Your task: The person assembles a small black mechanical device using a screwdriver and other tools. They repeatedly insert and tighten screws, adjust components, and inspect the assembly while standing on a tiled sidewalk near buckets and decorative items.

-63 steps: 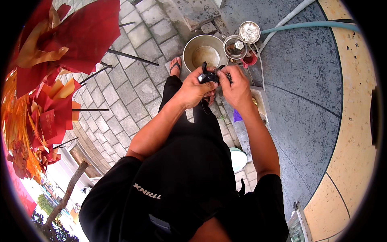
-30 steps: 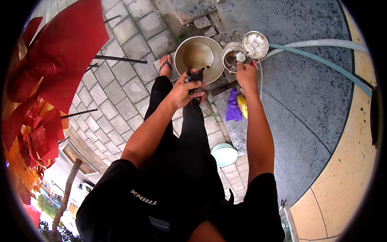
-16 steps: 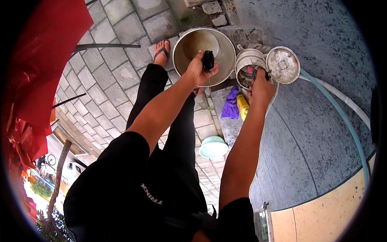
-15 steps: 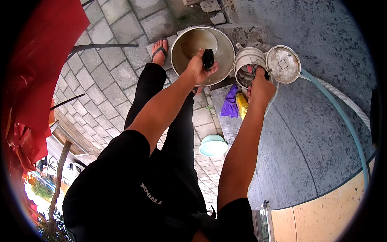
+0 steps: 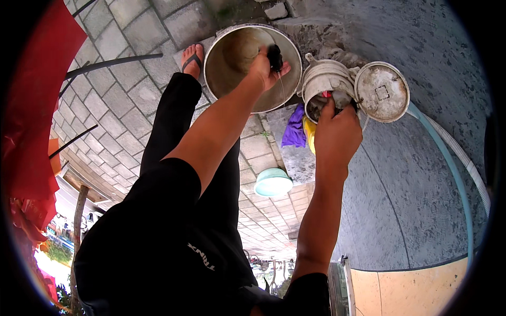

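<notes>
My left hand (image 5: 263,68) is closed on a small black object (image 5: 274,58) whose kind I cannot make out. It hangs over a wide metal pot (image 5: 209,79) at the far side, and a thin line trails down from it. My right hand (image 5: 340,129) reaches to the mouth of a whitish cylindrical container (image 5: 329,71), fingertips bent together at its rim. A dark bit shows beside these fingers, but what they hold is hidden. Inside the container are greyish contents and a small red patch. Its round, stained lid (image 5: 387,87) stands open on the right.
A purple cloth (image 5: 294,129) and a yellow bottle (image 5: 309,131) lie by the container on a stone ledge. Nearer stands a pale green basin (image 5: 273,184) on the paving. A blue hose (image 5: 440,142) and a ribbed white hose (image 5: 458,147) curve along the right. Red sheeting (image 5: 39,79) hangs at the left.
My right hand has shifted at the container's mouth, and the dark thing seen in it before is now mostly hidden. The left hand still holds the black object over the pot. The view has shifted slightly.
</notes>
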